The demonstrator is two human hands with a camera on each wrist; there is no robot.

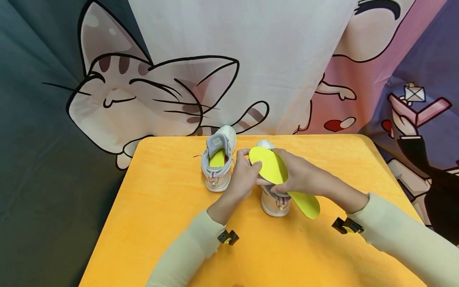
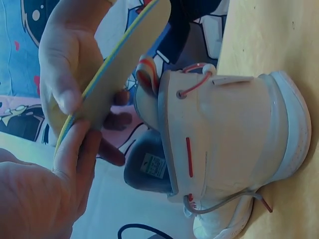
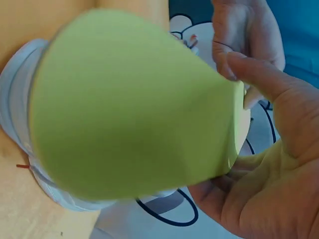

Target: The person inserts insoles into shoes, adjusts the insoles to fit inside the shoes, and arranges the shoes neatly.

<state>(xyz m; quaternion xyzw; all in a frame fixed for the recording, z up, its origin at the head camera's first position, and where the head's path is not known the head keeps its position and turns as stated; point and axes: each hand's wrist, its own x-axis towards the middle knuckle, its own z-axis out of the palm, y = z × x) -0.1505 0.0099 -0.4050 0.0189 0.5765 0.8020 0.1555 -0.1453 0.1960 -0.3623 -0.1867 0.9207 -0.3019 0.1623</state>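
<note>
Both hands hold a yellow insole (image 1: 269,164) above the right-hand shoe (image 1: 274,204). My left hand (image 1: 242,177) pinches its edge near the far end, thumb on top. My right hand (image 1: 305,172) grips it around the middle, and the other end hangs toward me, past the wrist. In the left wrist view the insole (image 2: 117,69) is edge-on, tilted beside the opening of the white shoe (image 2: 229,129). Its broad yellow face fills much of the right wrist view. The hands and insole hide most of that shoe's top in the head view.
A second white shoe (image 1: 216,181) stands to the left, with a yellow insole (image 1: 217,158) inside it. Both shoes are on a yellow table (image 1: 161,223), toes toward its far edge. Behind hangs a cloth with cartoon figures (image 1: 136,91).
</note>
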